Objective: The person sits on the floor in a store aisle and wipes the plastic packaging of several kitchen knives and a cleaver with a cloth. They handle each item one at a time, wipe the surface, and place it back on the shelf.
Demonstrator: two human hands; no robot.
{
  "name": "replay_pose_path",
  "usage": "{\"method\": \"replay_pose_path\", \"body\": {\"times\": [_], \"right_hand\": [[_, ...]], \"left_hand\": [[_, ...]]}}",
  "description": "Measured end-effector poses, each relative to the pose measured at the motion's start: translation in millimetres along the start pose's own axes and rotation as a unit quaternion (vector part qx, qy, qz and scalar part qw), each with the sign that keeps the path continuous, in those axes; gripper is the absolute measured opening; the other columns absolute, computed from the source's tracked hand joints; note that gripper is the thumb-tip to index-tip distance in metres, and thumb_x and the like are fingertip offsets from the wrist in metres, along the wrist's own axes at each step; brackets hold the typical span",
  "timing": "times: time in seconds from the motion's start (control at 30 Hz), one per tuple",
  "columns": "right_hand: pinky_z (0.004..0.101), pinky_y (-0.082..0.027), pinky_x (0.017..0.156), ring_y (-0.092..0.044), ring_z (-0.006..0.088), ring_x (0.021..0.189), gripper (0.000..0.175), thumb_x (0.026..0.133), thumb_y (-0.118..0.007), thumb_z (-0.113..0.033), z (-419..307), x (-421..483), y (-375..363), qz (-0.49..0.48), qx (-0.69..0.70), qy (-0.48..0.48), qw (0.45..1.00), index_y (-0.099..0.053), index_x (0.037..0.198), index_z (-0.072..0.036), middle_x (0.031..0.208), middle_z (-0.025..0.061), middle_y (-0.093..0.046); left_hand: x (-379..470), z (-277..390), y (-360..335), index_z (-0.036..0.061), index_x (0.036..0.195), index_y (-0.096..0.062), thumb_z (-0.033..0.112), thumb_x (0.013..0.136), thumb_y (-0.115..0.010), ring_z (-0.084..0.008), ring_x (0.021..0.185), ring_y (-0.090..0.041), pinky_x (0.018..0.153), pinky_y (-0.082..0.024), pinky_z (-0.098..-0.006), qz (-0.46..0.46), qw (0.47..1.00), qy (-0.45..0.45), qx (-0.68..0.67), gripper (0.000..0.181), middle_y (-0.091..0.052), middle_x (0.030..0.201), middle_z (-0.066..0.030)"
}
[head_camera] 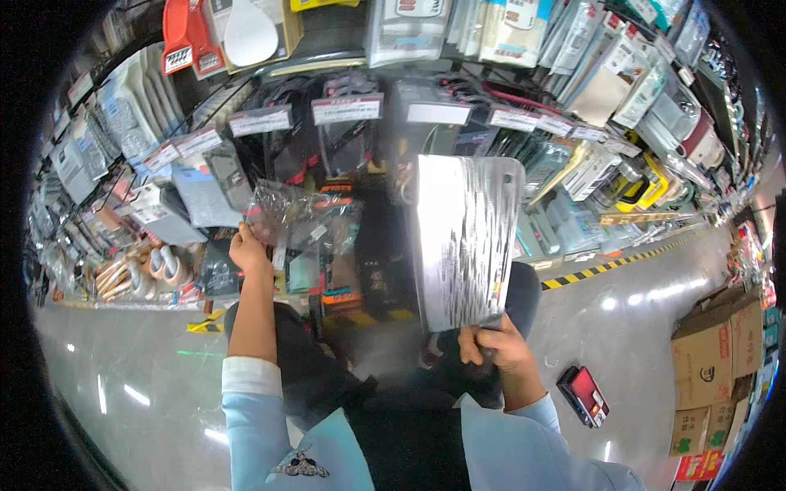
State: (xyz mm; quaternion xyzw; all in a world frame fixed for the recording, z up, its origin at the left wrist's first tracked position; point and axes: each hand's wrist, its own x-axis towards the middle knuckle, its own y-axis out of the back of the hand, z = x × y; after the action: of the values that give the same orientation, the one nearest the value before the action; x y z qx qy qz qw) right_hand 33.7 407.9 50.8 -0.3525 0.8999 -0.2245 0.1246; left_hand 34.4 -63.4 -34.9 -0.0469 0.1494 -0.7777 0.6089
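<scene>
My right hand (494, 347) grips the dark handle of a broad-bladed cleaver (463, 245), blade up. The wide blade is streaked with bright reflections and has a hole near its upper right corner. A clear edge shows around it, perhaps a plastic cover. Left of it, my left hand (249, 248) is raised before the shelf, its fingers closed on the edge of a crumpled clear plastic bag (301, 215). Dark packages hang behind the bag. Close to my left fingertips is a pale blue-grey package (209, 190) on the rack.
Price tags (347, 109) line the shelf rail above hanging packaged goods. Wooden mortars with pestles (166, 267) stand low at left. Black-and-yellow floor tape (614, 264) edges the shelf at right. A red-and-black box (583, 396) lies on the floor, and cardboard cartons (703, 356) are stacked farther right.
</scene>
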Motion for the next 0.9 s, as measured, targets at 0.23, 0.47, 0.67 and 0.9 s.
{"method": "replay_pose_path", "body": {"times": [0.23, 0.47, 0.67, 0.9], "right_hand": [[0.0282, -0.038, 0.040, -0.048, 0.0143, 0.040, 0.016, 0.080, -0.062, 0.002, 19, -1, -12, 0.254, -0.169, -0.015, 0.952, -0.052, 0.068, -0.002, 0.049, 0.0055, -0.050], [0.0273, -0.038, 0.042, -0.047, 0.0126, 0.042, 0.016, 0.080, -0.062, 0.002, -18, 16, -44, 0.304, -0.204, 0.106, 0.925, -0.052, 0.069, -0.003, 0.052, 0.0034, -0.050], [0.0286, -0.038, 0.048, -0.045, 0.0127, 0.050, 0.014, 0.087, -0.059, -0.002, -64, 20, -66, 0.334, -0.211, 0.410, 0.822, -0.052, 0.076, 0.000, 0.060, 0.0049, -0.048], [0.0253, -0.038, 0.046, -0.047, 0.0122, 0.047, 0.013, 0.084, -0.062, 0.004, -11, 16, -72, 0.389, -0.256, 0.250, 0.849, -0.055, 0.073, 0.000, 0.059, 0.0038, -0.051]], "left_hand": [[-8, -6, -4, 0.0032, 0.077, -0.060, 0.030, 0.095, -0.057, -0.0079, 0.055, -0.054, 0.045, -0.036, -0.0224, -0.075, 0.997, 0.009, 0.034, 0.033, -0.064, 0.072, -0.0026], [-4, -19, -21, 0.0007, 0.091, -0.062, 0.025, 0.092, -0.061, -0.0075, 0.066, -0.055, 0.056, -0.039, -0.0232, -0.131, 0.988, -0.005, 0.080, 0.024, -0.062, 0.078, -0.0010], [10, -41, -5, -0.0078, 0.112, -0.057, 0.010, 0.080, -0.069, -0.0185, 0.085, -0.058, 0.075, -0.045, -0.0297, -0.084, 0.967, -0.138, 0.197, 0.038, -0.062, 0.097, -0.0107], [6, -49, 8, -0.0078, 0.131, -0.043, 0.017, 0.076, -0.071, -0.0389, 0.122, -0.042, 0.103, -0.035, -0.0406, -0.019, 0.932, -0.176, 0.316, 0.067, -0.045, 0.128, -0.0268]]}}
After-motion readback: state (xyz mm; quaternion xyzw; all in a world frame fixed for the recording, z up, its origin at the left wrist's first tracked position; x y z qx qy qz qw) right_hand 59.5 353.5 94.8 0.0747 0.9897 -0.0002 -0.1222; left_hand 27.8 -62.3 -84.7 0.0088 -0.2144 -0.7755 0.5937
